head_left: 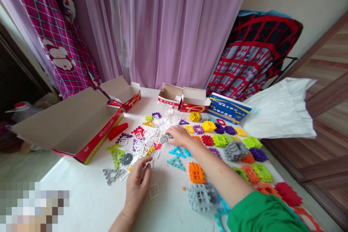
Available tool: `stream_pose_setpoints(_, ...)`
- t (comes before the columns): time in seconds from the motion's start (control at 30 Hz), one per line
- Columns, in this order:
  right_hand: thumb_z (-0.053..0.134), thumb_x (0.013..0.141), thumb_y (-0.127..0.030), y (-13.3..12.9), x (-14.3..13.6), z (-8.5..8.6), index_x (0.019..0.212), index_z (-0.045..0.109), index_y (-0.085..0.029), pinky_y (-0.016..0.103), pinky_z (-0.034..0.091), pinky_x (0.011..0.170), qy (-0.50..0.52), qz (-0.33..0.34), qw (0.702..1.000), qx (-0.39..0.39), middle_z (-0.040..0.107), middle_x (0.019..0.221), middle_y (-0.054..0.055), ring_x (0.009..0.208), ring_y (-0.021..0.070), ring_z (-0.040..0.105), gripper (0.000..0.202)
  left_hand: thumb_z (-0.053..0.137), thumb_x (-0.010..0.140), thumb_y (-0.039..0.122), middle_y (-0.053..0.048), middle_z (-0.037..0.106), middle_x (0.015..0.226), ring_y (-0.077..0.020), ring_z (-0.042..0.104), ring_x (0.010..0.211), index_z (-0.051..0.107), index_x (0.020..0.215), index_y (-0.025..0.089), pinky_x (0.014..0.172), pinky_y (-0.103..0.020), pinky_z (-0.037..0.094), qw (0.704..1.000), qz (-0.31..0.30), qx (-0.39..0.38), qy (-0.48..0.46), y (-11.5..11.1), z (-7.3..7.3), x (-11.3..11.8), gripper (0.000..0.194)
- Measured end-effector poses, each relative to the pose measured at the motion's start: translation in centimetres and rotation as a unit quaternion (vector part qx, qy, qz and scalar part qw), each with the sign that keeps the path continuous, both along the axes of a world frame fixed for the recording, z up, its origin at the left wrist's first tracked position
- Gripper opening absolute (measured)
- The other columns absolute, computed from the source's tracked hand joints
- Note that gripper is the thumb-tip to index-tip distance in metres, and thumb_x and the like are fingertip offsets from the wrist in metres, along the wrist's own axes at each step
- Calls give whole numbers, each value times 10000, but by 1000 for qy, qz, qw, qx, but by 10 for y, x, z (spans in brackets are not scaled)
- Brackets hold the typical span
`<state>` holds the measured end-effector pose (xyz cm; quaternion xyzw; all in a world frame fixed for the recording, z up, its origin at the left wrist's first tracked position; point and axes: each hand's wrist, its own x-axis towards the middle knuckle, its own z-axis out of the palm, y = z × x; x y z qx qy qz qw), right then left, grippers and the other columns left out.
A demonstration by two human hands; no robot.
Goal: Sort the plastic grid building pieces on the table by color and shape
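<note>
My left hand (138, 181) is at the near edge of a loose pile of white plastic window pieces (148, 139). Its thumb and fingers are closed at a white window piece (149, 163), partly hidden by the fingertips. My right hand (178, 136) stretches across to the far right side of the pile, its fingers closed on a grey toothed building piece (164, 138). A single white window piece (153, 191) lies right of my left wrist. Blue triangular pieces (176, 163) lie below my right hand, and a dark grey round piece (126, 158) sits left of the pile.
Several open cardboard boxes (89, 130) stand at the left and back. A blue box (228, 108) and a white bag (280, 112) are at the back right. Colourful interlocking blocks (197, 173) and grey assembled cubes (201, 197) spread across the table's right side.
</note>
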<state>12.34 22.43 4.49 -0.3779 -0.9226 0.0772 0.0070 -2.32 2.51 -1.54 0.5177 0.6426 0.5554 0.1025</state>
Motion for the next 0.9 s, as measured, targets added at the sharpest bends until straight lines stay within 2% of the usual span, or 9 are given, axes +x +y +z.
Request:
stream_pose_setpoints(0.13, 680, 756, -286, 27, 25, 7, 1061, 676, -230, 278, 457, 797, 85, -137, 987, -6, 709, 1038, 34, 945, 198, 639, 309, 506, 870, 321, -47, 730, 957, -185, 691, 897, 676, 987, 229, 836, -324, 557, 1000, 0, 3, 1, 0, -2, 0, 226)
stream_pose_setpoints(0.23, 724, 725, -326, 44, 44, 5, 1066, 668, -225, 294, 466, 779, 88, -212, 973, -17, 713, 1014, 33, 918, 210, 651, 359, 507, 867, 325, -46, 730, 956, -186, 690, 895, 675, 981, 231, 828, -323, 555, 1000, 1, 0, 9, 1, -3, 0, 224)
stream_pose_setpoints(0.43, 736, 717, -340, 51, 49, -6, 1053, 674, -220, 301, 463, 778, 64, -209, 975, -43, 720, 1014, 39, 948, 226, 652, 363, 508, 861, 281, -37, 723, 935, -178, 690, 867, 667, 985, 232, 801, -305, 553, 1000, -6, 13, 24, 1, -2, 0, 208)
stream_pose_setpoints(0.9, 729, 713, -347, 54, 49, -12, 1051, 682, -240, 268, 456, 748, 56, -220, 973, -36, 729, 995, 18, 932, 207, 654, 358, 503, 858, 303, -55, 722, 967, -182, 688, 872, 677, 993, 221, 830, -315, 544, 1000, -12, -19, 14, -2, 0, -1, 236)
